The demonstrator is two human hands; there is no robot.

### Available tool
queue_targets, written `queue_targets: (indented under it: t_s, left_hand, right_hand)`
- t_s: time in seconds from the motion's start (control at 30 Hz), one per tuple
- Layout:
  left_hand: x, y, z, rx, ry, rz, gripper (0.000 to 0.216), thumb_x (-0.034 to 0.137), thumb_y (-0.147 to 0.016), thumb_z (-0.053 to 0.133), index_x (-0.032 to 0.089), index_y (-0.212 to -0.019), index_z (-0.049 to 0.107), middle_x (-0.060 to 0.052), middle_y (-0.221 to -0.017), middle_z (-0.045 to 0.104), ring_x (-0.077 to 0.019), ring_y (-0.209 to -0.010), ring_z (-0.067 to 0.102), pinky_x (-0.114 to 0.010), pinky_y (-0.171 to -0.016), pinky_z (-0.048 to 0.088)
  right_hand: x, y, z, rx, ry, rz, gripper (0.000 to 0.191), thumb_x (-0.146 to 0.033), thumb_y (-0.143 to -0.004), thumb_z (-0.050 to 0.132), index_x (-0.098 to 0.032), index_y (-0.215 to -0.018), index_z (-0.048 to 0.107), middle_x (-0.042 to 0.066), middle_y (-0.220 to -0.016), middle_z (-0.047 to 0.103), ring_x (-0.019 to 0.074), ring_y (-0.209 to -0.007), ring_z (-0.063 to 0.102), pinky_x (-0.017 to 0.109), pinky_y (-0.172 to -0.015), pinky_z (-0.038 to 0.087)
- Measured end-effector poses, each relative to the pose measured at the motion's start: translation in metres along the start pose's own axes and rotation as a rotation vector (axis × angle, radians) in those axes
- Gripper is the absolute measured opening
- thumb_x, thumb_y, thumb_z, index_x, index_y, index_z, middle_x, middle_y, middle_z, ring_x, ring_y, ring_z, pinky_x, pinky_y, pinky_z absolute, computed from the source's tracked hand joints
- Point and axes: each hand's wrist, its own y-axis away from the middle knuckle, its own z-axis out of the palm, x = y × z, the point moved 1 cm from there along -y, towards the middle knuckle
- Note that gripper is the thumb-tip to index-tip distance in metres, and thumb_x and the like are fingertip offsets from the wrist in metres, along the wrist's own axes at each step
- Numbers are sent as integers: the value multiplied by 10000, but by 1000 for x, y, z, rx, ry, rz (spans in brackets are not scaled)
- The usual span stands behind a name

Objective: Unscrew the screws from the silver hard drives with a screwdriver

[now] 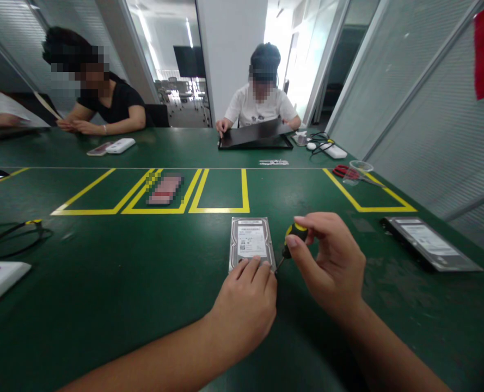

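A silver hard drive with a white label lies flat on the green table before me. My left hand holds its near end, fingers over the top face and right corner; the thumb is mostly hidden. Between the thumb and fingers of my right hand is a short black-and-yellow screwdriver. It is tilted, and its shaft points down to the drive's near right corner, close to my left fingertips. Whether the tip sits in a screw I cannot tell.
Another hard drive lies at the right. Yellow tape marks rectangles around a blurred reddish object. Red-handled scissors and a clear plastic cup are beyond. A white device and black cable lie left. People sit opposite.
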Motion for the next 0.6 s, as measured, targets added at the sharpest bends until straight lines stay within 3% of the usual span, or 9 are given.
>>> queue_targets:
  t_s: [0.2,0.43,0.6]
  left_hand:
    - [0,0,-1,0,-2,4,334,231,-894,540,87,-1174,652,-122,-1229,661,-299,-1177,578,-442,-1013,478]
    - [0,0,0,-15,1,0,347,244,-892,547,82,-1183,647,-128,-1237,654,-306,-1190,569,-451,-1030,467]
    - [1,-1,-1,-18,-3,0,341,234,-885,550,84,-1173,655,-125,-1228,662,-299,-1180,577,-444,-1018,479]
  right_hand:
    - [0,3,-1,-32,-43,17,359,-101,-873,584,-227,-1206,636,62,-1125,653,202,-998,596,374,-761,478]
    - [-1,-1,0,-14,14,-26,365,-106,-797,705,-239,-1132,646,31,-989,614,165,-867,571,328,-688,448]
    - [0,1,0,-30,-62,14,350,-109,-854,621,-227,-1183,632,67,-1096,640,195,-966,587,355,-740,467]
